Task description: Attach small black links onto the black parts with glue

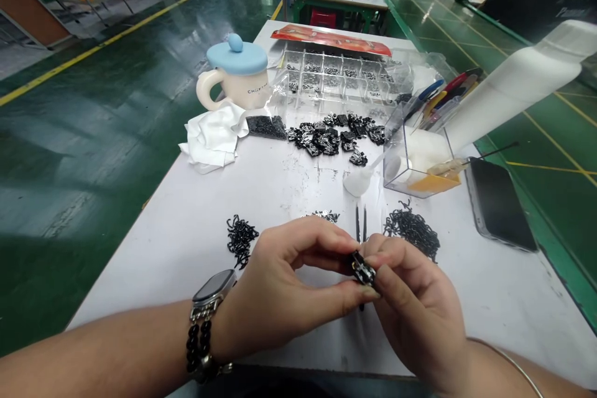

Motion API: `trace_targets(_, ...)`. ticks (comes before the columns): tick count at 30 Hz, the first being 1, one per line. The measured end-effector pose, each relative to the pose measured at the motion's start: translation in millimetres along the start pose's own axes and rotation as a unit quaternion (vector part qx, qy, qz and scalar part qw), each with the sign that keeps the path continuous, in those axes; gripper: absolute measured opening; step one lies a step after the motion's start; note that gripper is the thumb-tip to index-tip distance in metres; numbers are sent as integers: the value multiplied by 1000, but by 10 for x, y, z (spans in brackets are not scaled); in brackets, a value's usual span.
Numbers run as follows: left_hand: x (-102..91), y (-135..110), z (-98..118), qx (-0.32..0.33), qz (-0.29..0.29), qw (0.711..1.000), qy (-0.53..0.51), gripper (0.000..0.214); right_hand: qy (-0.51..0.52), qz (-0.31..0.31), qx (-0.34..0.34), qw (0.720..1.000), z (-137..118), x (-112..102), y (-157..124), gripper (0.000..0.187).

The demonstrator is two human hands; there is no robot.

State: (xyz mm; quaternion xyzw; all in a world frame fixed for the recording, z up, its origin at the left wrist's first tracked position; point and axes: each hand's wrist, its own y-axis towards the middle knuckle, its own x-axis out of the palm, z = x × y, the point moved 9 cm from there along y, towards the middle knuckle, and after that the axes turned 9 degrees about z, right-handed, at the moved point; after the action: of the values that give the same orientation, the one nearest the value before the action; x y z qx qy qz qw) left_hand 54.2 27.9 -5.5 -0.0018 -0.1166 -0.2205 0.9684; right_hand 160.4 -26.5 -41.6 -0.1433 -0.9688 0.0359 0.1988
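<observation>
Small black metal piece [362,268], exact part can't be told, is pinched up off the table between both hands, at center of the view. Left hand [290,283]: thumb and fingers curled in, nearly closed, gripping one side at the fingertips. Right hand [415,308]: also curled, holding the other side. Fingertip pinch likely gives fine control of something this small.

Tweezers [360,224] lie just past the hands at 12 o'clock. Loose black chain [413,233] sits at 1 o'clock, a second pile of black chain [241,239] at 10, presumably kept apart and in easy reach. Further out at 12, a heap of black metal parts [333,140] and a compartment tray [333,78] holding more; plastic bag of black parts [265,127] at 11.

White cloth [212,137] and blue-lidded mug [237,71] at 11. Clear acrylic box [420,161] holding pens at 1, white bottle [522,84] beyond it, phone [499,202] at 2. Smartwatch [212,289] and bead bracelet [199,348] on the left wrist. All on a white table [186,280].
</observation>
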Motion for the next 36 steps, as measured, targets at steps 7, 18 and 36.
trace_targets(7,-3,-5,-14,1,-1,1000,15,30,1,-2,-15,1000,-8,51,-23,7)
trace_targets(18,-41,-7,125,80,9,995,64,29,-49,-14,-51,997,-90,45,-41,9)
trace_targets(36,-7,-37,190,142,-9,986,82,34,-210,-82,-141,964,-365,89,59,4)
